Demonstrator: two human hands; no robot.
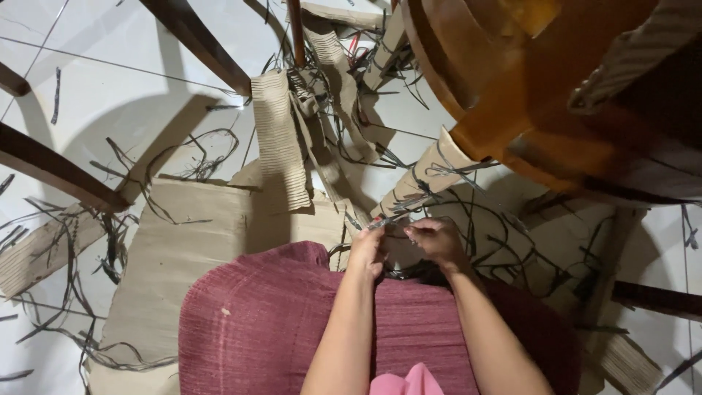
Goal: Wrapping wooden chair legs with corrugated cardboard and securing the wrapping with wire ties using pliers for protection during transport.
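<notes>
Both hands' fingers (pixel 380 228) pinch a thin strip (pixel 398 217).

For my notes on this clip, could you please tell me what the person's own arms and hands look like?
Both forearms are bare, with no sleeves in view. The left hand and the right hand wear no gloves; no rings, watch or bracelet can be made out. A bit of pink clothing shows at the bottom edge between the arms.

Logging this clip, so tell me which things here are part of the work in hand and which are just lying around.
In hand:
left hand
right hand
thin dark strip held between them

Lying about:
corrugated cardboard strip
flat cardboard sheet
loose dark strips
wooden chair
</notes>
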